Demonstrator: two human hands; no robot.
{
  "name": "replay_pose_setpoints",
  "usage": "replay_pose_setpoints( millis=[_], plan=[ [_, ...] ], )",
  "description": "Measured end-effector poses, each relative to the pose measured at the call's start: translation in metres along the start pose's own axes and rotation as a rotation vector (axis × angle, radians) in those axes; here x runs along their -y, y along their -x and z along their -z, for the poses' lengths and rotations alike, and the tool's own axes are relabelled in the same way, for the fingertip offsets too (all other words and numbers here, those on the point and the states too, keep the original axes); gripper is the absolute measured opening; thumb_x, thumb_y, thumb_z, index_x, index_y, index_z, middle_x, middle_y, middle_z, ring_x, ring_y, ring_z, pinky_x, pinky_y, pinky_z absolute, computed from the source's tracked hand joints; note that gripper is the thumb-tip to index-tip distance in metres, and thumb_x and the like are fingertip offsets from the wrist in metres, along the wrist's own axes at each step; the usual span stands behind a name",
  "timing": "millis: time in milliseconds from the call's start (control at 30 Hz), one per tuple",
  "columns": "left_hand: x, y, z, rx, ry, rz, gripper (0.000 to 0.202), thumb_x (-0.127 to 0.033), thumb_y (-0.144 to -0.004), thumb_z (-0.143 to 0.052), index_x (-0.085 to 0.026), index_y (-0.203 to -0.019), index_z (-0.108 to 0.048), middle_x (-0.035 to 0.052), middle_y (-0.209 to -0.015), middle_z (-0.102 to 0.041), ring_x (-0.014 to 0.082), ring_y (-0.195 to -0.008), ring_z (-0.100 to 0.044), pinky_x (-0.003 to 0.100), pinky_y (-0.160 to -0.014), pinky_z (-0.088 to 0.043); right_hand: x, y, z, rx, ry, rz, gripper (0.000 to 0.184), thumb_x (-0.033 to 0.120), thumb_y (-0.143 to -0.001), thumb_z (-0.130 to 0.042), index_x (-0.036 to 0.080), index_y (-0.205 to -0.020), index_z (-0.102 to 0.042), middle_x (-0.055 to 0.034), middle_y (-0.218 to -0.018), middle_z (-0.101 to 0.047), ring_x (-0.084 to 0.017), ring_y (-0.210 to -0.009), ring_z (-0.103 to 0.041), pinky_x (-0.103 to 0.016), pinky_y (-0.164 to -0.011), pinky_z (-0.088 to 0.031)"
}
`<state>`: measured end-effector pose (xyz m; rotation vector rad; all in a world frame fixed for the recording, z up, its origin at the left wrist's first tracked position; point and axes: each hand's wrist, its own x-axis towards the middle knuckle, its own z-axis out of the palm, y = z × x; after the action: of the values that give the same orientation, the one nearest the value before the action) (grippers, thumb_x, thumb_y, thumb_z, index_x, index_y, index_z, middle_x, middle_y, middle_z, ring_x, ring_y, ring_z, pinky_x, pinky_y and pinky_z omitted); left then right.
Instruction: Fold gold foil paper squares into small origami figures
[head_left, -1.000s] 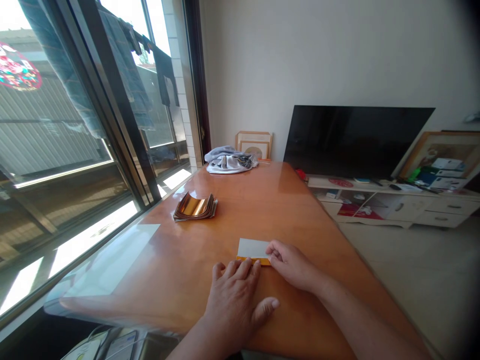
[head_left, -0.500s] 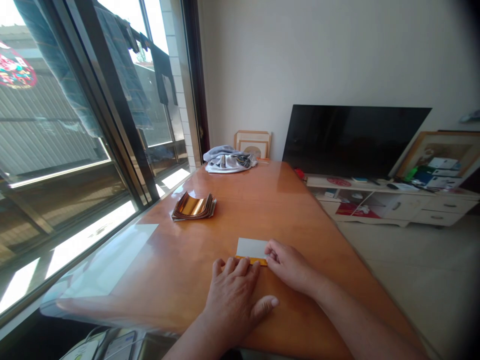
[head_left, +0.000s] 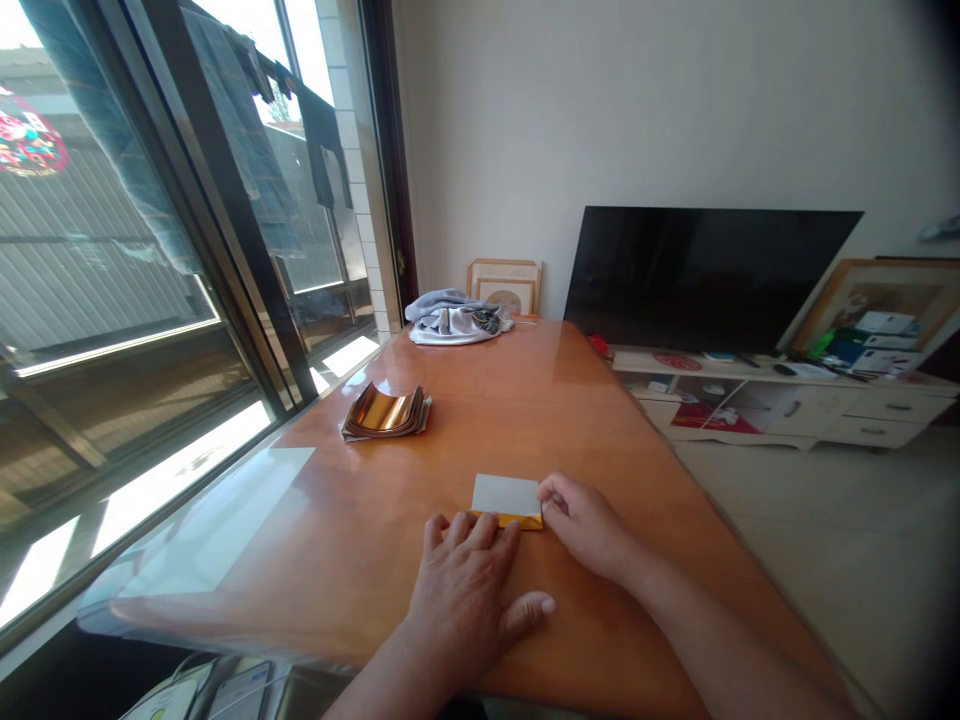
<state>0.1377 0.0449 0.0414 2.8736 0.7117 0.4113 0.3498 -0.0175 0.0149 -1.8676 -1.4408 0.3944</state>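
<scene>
On 1 table, 2 hands meet 1 folded paper: left hand spread flat, right hand pinching its edge.

1 view, head-worn: faces forward and down along table; left hand, right hand close, near edge; window left.

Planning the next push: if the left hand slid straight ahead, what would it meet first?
The paper, probably; the left hand lies flat, fingertips at its near edge.
</scene>
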Motion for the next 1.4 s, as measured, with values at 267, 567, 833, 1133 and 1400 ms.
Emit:
replay_pose_setpoints(
  millis=[267, 567, 833, 1133, 1400],
  plan=[
    [0.001, 0.0, -0.003, -0.001, -0.004, 0.002, 0.07, -0.08, -0.086, -0.036, -0.035, -0.135, -0.058, 0.0088, -0.119, -0.062, 0.0315, -0.109, -0.051, 0.05, -0.099, -0.03, 0.016, 0.017, 0.005, -0.062, 0.249, 0.236, 0.024, 0.01, -0.088, -0.049, 0.022, -0.097, -0.068, -0.0054, -0.094, -0.065, -0.02, -0.09, -0.058, -0.032, -0.081, -0.046],
    [0.001, -0.002, -0.003, 0.0, 0.015, 0.012, 0.07, -0.081, -0.085, -0.036, -0.035, -0.134, -0.059, 0.0077, -0.118, -0.063, 0.0314, -0.109, -0.052, 0.048, -0.097, -0.031, 0.031, 0.033, -0.008, 0.069, 0.463, 0.276, 0.023, 0.009, -0.088, -0.05, 0.019, -0.099, -0.067, -0.0077, -0.098, -0.065, -0.023, -0.094, -0.054, -0.037, -0.09, -0.045],
    [0.004, 0.004, -0.003, 0.004, 0.018, 0.012, 0.067, -0.077, -0.088, -0.04, -0.036, -0.138, -0.056, 0.0065, -0.132, -0.061, 0.0325, -0.118, -0.048, 0.048, -0.099, -0.029, 0.036, 0.034, -0.01, 0.102, 0.604, 0.281, 0.02, 0.009, -0.086, -0.053, 0.017, -0.098, -0.068, -0.009, -0.099, -0.065, -0.025, -0.093, -0.053, -0.039, -0.089, -0.043],
    [0.004, 0.008, -0.001, -0.002, 0.006, 0.077, 0.059, -0.075, -0.089, -0.038, -0.037, -0.13, -0.061, 0.0072, -0.125, -0.06, 0.0325, -0.114, -0.049, 0.047, -0.094, -0.033, 0.036, 0.034, -0.005, 0.108, 0.619, 0.293, 0.02, 0.013, -0.088, -0.055, 0.019, -0.102, -0.069, -0.0082, -0.1, -0.065, -0.025, -0.094, -0.052, -0.038, -0.088, -0.04],
    [0.011, 0.014, 0.007, -0.015, -0.011, 0.116, 0.058, -0.075, -0.088, -0.04, -0.036, -0.125, -0.063, 0.0068, -0.124, -0.06, 0.0315, -0.114, -0.049, 0.046, -0.095, -0.034, 0.033, 0.034, -0.006, 0.104, 0.634, 0.309, 0.022, 0.012, -0.089, -0.053, 0.02, -0.103, -0.069, -0.0083, -0.101, -0.066, -0.026, -0.094, -0.052, -0.04, -0.087, -0.038]
  ],
)
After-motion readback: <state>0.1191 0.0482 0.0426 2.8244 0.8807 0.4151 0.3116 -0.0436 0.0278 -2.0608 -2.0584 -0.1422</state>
